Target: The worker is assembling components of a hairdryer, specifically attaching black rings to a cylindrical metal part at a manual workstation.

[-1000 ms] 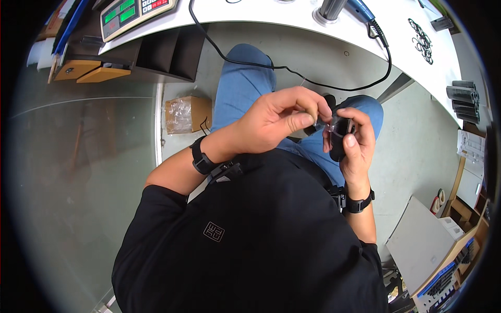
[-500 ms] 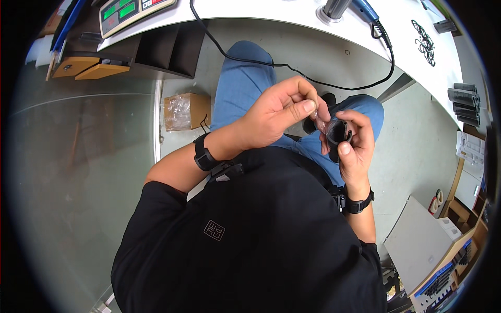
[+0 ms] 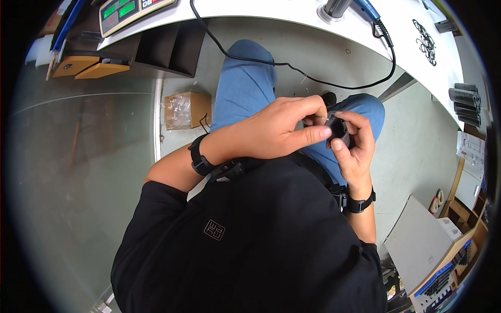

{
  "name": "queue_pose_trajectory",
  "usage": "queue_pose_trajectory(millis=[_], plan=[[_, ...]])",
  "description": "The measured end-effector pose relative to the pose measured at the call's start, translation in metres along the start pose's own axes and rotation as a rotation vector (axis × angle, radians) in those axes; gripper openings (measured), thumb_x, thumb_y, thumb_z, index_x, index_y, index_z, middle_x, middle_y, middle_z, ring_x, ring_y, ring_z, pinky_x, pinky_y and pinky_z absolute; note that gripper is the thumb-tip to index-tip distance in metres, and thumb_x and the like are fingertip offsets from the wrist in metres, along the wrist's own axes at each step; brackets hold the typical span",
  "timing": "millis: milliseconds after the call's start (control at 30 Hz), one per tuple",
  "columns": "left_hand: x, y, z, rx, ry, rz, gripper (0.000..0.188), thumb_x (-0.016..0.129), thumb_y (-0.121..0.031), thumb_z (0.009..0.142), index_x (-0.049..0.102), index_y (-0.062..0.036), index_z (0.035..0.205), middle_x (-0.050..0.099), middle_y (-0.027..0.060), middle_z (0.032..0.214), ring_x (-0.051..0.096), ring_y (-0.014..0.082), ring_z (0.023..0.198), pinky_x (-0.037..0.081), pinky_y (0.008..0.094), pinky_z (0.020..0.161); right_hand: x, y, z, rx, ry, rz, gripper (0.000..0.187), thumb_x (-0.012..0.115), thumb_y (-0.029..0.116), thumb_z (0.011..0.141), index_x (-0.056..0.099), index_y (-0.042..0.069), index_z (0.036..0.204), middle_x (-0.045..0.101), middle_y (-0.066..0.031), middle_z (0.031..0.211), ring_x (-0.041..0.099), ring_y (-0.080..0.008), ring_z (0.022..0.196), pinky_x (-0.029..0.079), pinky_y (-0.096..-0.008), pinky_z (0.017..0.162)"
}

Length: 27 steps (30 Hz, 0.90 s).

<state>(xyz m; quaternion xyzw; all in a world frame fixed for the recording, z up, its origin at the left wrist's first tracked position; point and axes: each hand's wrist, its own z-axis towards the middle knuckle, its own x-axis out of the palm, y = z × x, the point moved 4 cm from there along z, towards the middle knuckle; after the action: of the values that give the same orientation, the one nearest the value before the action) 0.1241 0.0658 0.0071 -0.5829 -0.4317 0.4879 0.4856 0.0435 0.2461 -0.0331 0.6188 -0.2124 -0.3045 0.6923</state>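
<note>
A short black hollow tube [image 3: 340,128] is held above my lap, its open end facing up toward me. My right hand [image 3: 358,142] is closed round its right side, thumb in front and fingers behind. At the tube's left rim, my left hand [image 3: 289,128] is closed too, its thumb and bent forefinger pinching the edge. The left fingertips partly cover that edge, and whether a bit of film lies between them does not show. A thin clear shred [image 3: 304,78] appears near the cable, beyond my left hand.
A white table [image 3: 292,11] runs across the far side, bearing a scale [image 3: 130,13], a blue-handled tool [image 3: 365,9], black rings [image 3: 425,43] and black tubes [image 3: 464,104]. A black cable [image 3: 323,83] droops over its edge. A cardboard box [image 3: 199,108] stands on the floor.
My left hand has turned and moved down onto the tube's left rim. The clear film seen at its fingers before no longer shows there. My right hand keeps holding the tube.
</note>
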Motion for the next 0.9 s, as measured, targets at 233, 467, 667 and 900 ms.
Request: queue_pose_trajectory(millis=[233, 467, 667, 900], plan=[[0.000, 0.000, -0.002, 0.251, -0.138, 0.084, 0.016, 0.063, -0.014, 0.103, 0.058, 0.0004, 0.101, 0.062, 0.0107, 0.107, 0.059, 0.0210, 0.098, 0.049, 0.0330, 0.086, 0.002, -0.002, 0.000, -0.005, 0.066, -0.044, 0.052, 0.074, 0.031, 0.096, 0.052, -0.001, 0.130, 0.067, -0.0093, 0.096, 0.063, -0.0130, 0.074, 0.049, -0.0252, 0.066], [0.002, 0.010, -0.003, 0.170, -0.185, -0.192, 0.010, 0.059, -0.008, 0.104, 0.055, -0.0005, 0.100, 0.062, 0.0091, 0.107, 0.058, 0.0138, 0.093, 0.050, 0.0288, 0.081, 0.005, -0.001, 0.000, -0.010, 0.106, 0.118, 0.053, 0.072, 0.037, 0.097, 0.051, -0.001, 0.127, 0.067, -0.0124, 0.095, 0.063, -0.0150, 0.073, 0.050, -0.0268, 0.065], [0.005, 0.016, 0.002, 0.114, -0.135, -0.306, 0.009, 0.055, -0.004, 0.105, 0.052, -0.0013, 0.097, 0.062, 0.0071, 0.107, 0.056, 0.0088, 0.087, 0.049, 0.0260, 0.076, 0.007, -0.003, 0.000, -0.023, 0.128, 0.156, 0.055, 0.070, 0.041, 0.098, 0.050, -0.002, 0.127, 0.067, -0.0138, 0.091, 0.063, -0.0170, 0.070, 0.051, -0.0286, 0.064], [0.006, 0.030, 0.009, -0.098, -0.078, -0.348, 0.013, 0.058, -0.003, 0.102, 0.053, -0.0012, 0.091, 0.060, 0.0028, 0.094, 0.053, 0.0065, 0.081, 0.046, 0.0259, 0.070, 0.006, -0.009, -0.003, -0.040, 0.142, 0.134, 0.055, 0.069, 0.042, 0.098, 0.050, -0.001, 0.127, 0.066, -0.0138, 0.088, 0.063, -0.0176, 0.069, 0.051, -0.0294, 0.064]])
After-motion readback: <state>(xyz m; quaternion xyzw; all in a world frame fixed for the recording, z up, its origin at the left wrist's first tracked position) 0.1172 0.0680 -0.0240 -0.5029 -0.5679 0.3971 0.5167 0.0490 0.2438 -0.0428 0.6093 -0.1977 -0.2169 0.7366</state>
